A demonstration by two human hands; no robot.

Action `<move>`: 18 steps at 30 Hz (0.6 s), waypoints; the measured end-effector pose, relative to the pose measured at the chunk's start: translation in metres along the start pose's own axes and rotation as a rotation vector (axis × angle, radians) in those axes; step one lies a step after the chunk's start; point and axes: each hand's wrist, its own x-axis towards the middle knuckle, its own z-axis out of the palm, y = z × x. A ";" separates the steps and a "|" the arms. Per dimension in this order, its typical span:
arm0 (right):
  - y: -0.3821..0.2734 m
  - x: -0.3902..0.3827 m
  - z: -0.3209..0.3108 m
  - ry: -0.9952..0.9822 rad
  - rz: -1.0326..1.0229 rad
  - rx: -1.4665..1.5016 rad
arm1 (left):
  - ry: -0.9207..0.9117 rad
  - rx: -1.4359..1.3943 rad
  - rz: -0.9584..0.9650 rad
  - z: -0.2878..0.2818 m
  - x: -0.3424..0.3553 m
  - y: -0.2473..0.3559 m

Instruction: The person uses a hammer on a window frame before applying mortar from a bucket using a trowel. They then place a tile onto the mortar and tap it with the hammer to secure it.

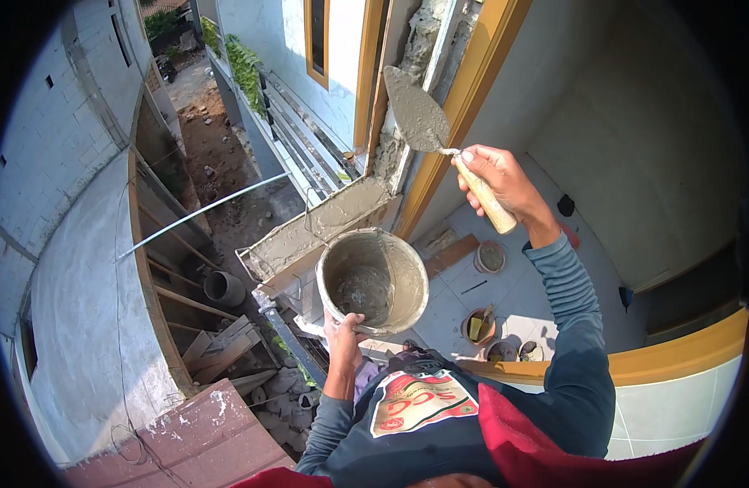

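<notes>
My right hand [498,185] grips the wooden handle of a pointed trowel [415,110], whose mortar-smeared blade is raised beside the rough mortar strip [388,159] along an orange-yellow door frame [438,172]. My left hand [344,335] holds a mortar-coated bucket [366,285] by its rim, thumb over the edge. The bucket is tilted toward me, with grey residue inside and little else visible in it. Just beyond the bucket, a narrow boarded form [317,224] holds wet, fairly smooth grey mortar, with bent wire ties across its sides.
A metal railing [301,110] runs along the white wall. A thin pipe [202,215] crosses a deep gap with rubble, planks and a concrete pipe [224,287]. Right, a tiled floor [448,301] below holds pots [490,256] and tools. A curved orange-yellow edge [659,354] lies beside me.
</notes>
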 end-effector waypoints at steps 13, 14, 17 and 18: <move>0.134 -0.021 0.051 -0.340 -0.452 -1.406 | -0.031 0.134 0.070 0.008 0.001 -0.009; 0.147 -0.013 0.062 -0.339 -0.490 -1.487 | -0.015 0.171 0.079 0.008 -0.001 -0.012; 0.176 -0.014 0.086 -0.377 -0.510 -1.462 | -0.056 0.158 0.077 0.017 -0.007 -0.011; 0.185 -0.016 0.091 -0.391 -0.463 -1.481 | -0.084 0.180 0.079 0.017 -0.007 -0.011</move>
